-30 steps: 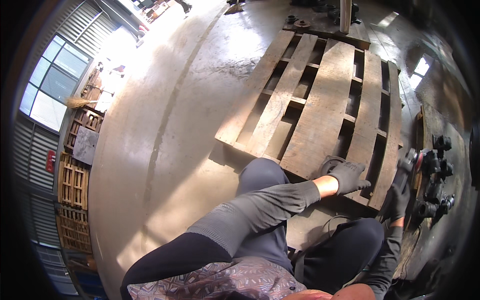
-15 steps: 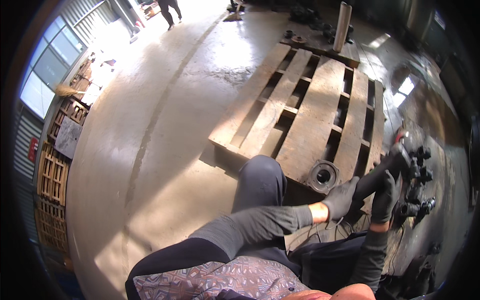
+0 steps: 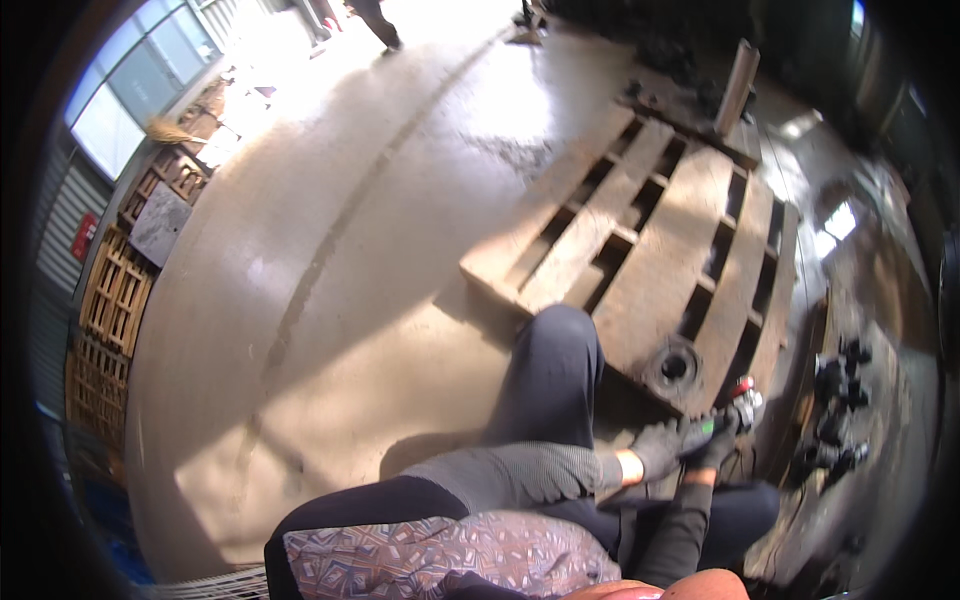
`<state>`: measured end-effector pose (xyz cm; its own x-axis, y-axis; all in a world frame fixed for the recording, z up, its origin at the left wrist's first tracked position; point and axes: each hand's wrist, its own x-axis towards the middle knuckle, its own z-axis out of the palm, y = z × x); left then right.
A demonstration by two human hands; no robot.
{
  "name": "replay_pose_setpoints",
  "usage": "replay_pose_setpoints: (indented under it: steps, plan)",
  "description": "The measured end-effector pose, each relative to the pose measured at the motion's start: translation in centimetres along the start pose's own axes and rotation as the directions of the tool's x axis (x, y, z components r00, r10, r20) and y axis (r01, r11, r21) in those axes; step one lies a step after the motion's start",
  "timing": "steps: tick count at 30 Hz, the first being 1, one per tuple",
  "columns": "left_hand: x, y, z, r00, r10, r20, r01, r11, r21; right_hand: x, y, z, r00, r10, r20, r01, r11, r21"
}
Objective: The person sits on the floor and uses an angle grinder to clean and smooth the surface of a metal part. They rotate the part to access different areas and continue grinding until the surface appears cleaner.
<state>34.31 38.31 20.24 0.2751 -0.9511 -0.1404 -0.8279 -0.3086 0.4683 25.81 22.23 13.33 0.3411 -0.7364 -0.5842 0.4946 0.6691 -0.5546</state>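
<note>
Your head cam's a fisheye aimed down past your knee. The tool is close, the wall far left.

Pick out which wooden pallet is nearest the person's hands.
The large pallet lying flat just beyond the left hand and right hand, with a round metal part on it; the other pallets are far off along the left wall.

Grey-gloved hands, patterned garment, dark trousers
</note>
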Motion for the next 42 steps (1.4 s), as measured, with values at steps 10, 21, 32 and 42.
replay_pose_setpoints:
  steps: [10, 21, 32, 42]
  plan:
    - [-0.8, -1.1, 2.8, 0.982, -0.115, 0.152, 0.139, 0.977, -0.160, -2.0, 1.8, 0.8, 0.944, -0.309, -0.117, 0.244, 0.890, -0.384]
    - [1.5, -7.3, 9.9, 0.878, -0.254, 0.405, 0.444, 0.748, -0.493, 2.3, 8.5, 0.1, 0.861, -0.508, 0.010, 0.094, 0.141, -0.986]
    - [5.7, -10.2, 16.6, 0.924, -0.265, 0.276, 0.371, 0.440, -0.818, 4.2, 7.9, 4.5, 0.911, -0.403, -0.083, -0.023, 0.150, -0.988]
    - [5.8, -9.1, 15.8, 0.905, -0.327, 0.272, 0.420, 0.584, -0.694, 4.6, 7.6, 4.8, 0.922, -0.381, -0.070, -0.038, 0.092, -0.995]
